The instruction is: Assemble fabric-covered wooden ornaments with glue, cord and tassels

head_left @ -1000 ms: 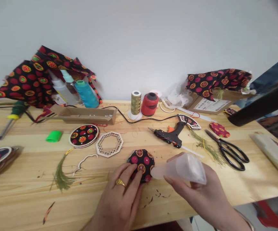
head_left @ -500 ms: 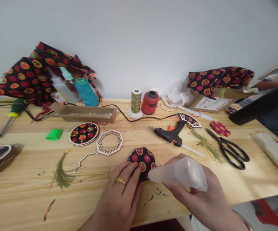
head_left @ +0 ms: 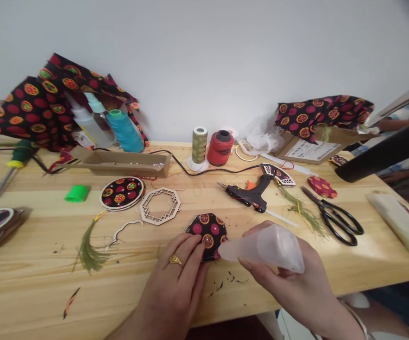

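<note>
A small octagonal piece covered in black flower-patterned fabric [head_left: 208,236] lies on the wooden table in front of me. My left hand [head_left: 179,271], with a gold ring, holds this piece by its left side; the fingers rest over its edge and the thumb is hidden. In my right hand [head_left: 289,278] is a translucent white squeeze bottle [head_left: 278,248], tipped sideways with its tapered nozzle [head_left: 227,251] at the right edge of the fabric. Behind the piece, to the left, lies an octagonal wooden lattice frame [head_left: 160,221]. A round fabric ornament [head_left: 122,192] lies beside it.
A black glue gun [head_left: 250,194] and black scissors [head_left: 340,222] lie to the right. Thread spools [head_left: 199,146] stand near the wall. A cardboard tray [head_left: 126,167], a green cap [head_left: 77,193] and a green tassel [head_left: 91,255] are on the left. Another person's arm [head_left: 393,124] shows far right.
The view has shifted slightly. The nozzle stays at the piece's right edge, and both hands keep their hold. More of another person's clothing shows at the right.
</note>
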Available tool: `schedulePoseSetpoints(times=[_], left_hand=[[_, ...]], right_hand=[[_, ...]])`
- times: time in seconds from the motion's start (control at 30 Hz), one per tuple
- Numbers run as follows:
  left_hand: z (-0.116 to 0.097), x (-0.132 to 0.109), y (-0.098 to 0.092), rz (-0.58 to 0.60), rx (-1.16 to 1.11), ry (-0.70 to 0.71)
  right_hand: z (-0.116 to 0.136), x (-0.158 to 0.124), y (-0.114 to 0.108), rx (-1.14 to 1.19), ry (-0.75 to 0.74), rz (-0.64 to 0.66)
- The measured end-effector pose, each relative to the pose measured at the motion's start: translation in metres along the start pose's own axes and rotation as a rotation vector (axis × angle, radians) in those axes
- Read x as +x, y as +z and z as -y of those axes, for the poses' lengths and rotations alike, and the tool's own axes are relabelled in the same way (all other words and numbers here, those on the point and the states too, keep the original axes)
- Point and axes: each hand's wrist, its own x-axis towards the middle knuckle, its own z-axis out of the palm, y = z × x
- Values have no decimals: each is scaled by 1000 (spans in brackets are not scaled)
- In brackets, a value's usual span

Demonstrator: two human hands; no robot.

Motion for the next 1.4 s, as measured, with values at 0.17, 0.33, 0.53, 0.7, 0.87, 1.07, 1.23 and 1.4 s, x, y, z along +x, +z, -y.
schedulePoseSetpoints(times=[0.17,0.33,0.53,0.7,0.87,1.07,1.23,1.4], left_hand=[[0,-5,3,29,-50,-58],[-2,-4,-2,33,-112,-109],[-1,-6,-5,0,-143,-164],[0,-8,-2,4,-113,-186],[0,-9,-1,15,-103,-195],[0,-11,0,24,-102,-198],[0,-9,1,24,-93,-189],[0,-10,1,12,-73,-185]], right_hand=[[-3,1,-1,-24,-7,-8],[-5,-2,-2,-18,11,-43],[1,-5,11,65,60,47],[4,-3,21,108,-2,99],[5,0,16,76,20,111],[5,0,11,14,31,45],[4,0,15,51,15,97],[4,0,7,-32,17,45]])
